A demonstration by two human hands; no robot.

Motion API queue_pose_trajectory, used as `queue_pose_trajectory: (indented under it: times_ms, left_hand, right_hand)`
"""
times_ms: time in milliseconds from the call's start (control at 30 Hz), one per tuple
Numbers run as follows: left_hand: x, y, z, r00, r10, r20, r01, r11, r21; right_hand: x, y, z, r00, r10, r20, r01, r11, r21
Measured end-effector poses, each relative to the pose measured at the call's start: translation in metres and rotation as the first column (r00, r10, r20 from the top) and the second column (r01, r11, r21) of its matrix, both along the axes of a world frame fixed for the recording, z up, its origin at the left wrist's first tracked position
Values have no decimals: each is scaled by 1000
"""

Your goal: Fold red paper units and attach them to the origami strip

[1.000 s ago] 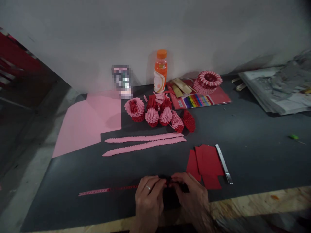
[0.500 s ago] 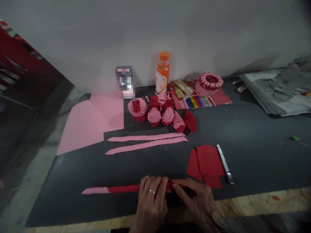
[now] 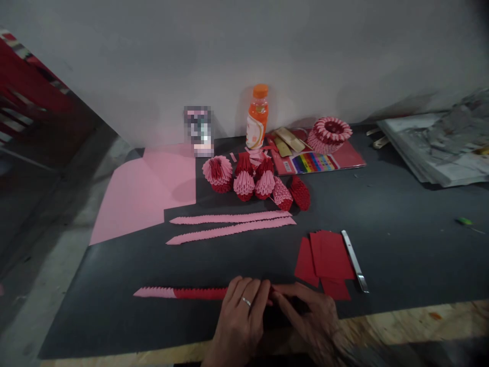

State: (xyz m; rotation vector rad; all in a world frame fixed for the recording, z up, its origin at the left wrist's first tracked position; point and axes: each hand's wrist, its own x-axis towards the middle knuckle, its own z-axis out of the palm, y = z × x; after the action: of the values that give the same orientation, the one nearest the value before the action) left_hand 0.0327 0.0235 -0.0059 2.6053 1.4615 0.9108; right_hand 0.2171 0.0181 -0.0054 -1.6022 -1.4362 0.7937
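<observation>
A long folded-paper strip point(image 3: 198, 293), pink at its left tip and red beyond, lies near the table's front edge. My left hand point(image 3: 244, 311), with a ring on one finger, is closed over its right part. Thumb and forefinger of my right hand point(image 3: 305, 311) pinch the strip's red right end, which is mostly hidden between the hands. Farther back lie two pink folded strips point(image 3: 229, 230). Red paper pieces point(image 3: 332, 257) rest right of my hands, beside a silver cutter point(image 3: 355, 261).
Behind stand folded red-and-pink paper pieces point(image 3: 243, 183), an orange bottle point(image 3: 257, 120), and a blurred-out upright object point(image 3: 199, 131). Pink sheets point(image 3: 141, 188) lie left. A red packet point(image 3: 347, 155) bears a round paper piece point(image 3: 330, 133). Plastic-covered papers point(image 3: 431, 148) sit at right.
My left hand and the strip have shifted slightly to the right, and the strip's pink tip has moved a little away from the front edge. The right hand's pinch looks the same.
</observation>
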Motion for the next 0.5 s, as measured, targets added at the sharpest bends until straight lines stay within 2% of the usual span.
queue_pose_trajectory:
  times_ms: [100, 233, 300, 367, 467, 500]
  left_hand:
    - [6, -7, -6, 990, 126, -58, -126, 992, -9]
    - [8, -25, -26, 934, 294, -201, -302, 953, -7]
    - [6, -32, -35, 915, 311, -257, -332, 942, -44]
    - [5, -33, -39, 915, 315, -251, -347, 933, -98]
    - [5, -27, -38, 929, 279, -242, -317, 939, -135]
    - [6, -22, -36, 931, 262, -254, -302, 944, -131]
  right_hand:
    - [3, 6, -6, 993, -101, 55, 100, 995, 12]
    - [19, 18, -7, 960, -186, 209, 168, 980, 102]
    - [35, 19, -6, 919, -246, 310, 205, 966, 159]
    - [56, 15, -6, 839, -333, 430, 260, 940, 221]
    - [87, 7, -12, 766, -378, 520, 294, 925, 239]
    - [94, 4, -15, 769, -374, 518, 284, 926, 248]
